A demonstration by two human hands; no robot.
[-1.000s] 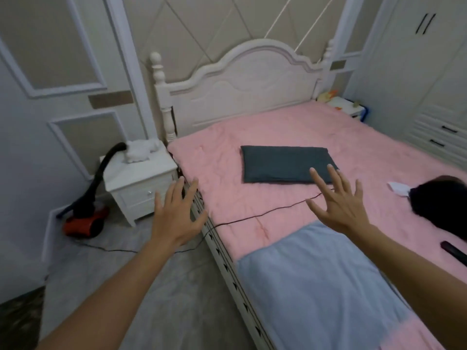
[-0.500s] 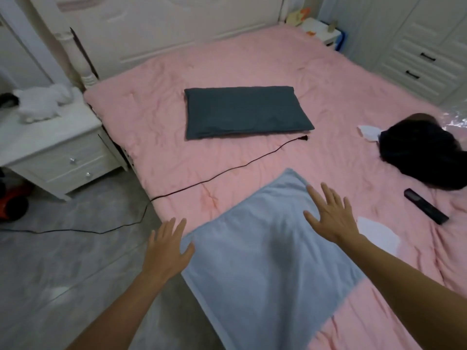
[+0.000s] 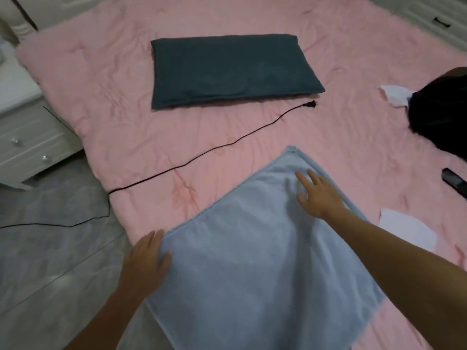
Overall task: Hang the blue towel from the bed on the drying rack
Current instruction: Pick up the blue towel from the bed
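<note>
The light blue towel point(image 3: 252, 261) lies spread flat on the pink bed point(image 3: 126, 127), with its near part hanging over the bed's edge. My left hand point(image 3: 146, 261) rests palm down at the towel's left corner, thumb on the cloth and fingers beside the edge, with no clear grip. My right hand point(image 3: 318, 195) lies flat on the towel near its far corner, fingers spread. No drying rack is in view.
A dark grey pillow point(image 3: 227, 69) lies further up the bed. A black cable point(image 3: 227, 145) runs across the bed down to the floor at left. At right are a black garment point(image 3: 439, 114), a remote point(image 3: 454, 184) and white papers point(image 3: 406, 228). A white nightstand point(image 3: 27, 137) stands at left.
The view has tilted down and closer to the bed. Both hands came down from the air onto the towel: the left to its left corner, the right onto its far part.
</note>
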